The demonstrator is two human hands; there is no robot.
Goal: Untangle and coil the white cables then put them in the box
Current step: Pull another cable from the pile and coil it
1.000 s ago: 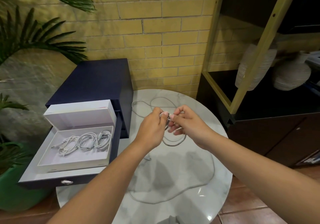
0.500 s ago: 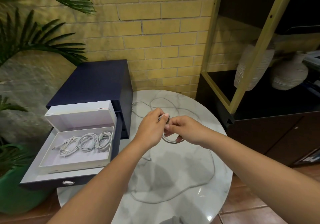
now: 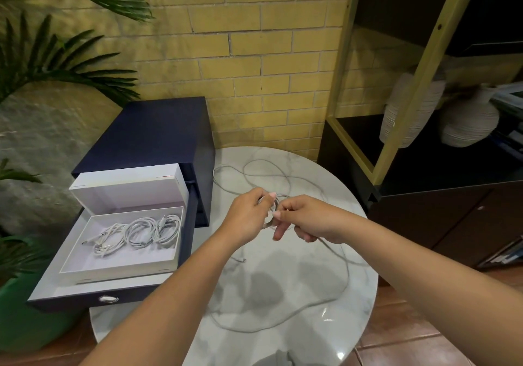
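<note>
Left hand (image 3: 249, 218): pinches a small coil of thin white cable (image 3: 243, 331).
Right hand (image 3: 308, 218): curled fingers grip the same coil.
Cable rest: loose curves on the round glossy marble worktop (image 3: 297, 289).
Box (image 3: 119, 272): white cardboard, rectangular, holding coiled cables (image 3: 141, 231).

My fingers (image 3: 280, 229) cover most of the coil (image 3: 267, 219) — I can't count its turns. The plug (image 3: 243, 260) on the counter (image 3: 362, 295) is too small to identify — the counter's near edge is cut off.
</note>
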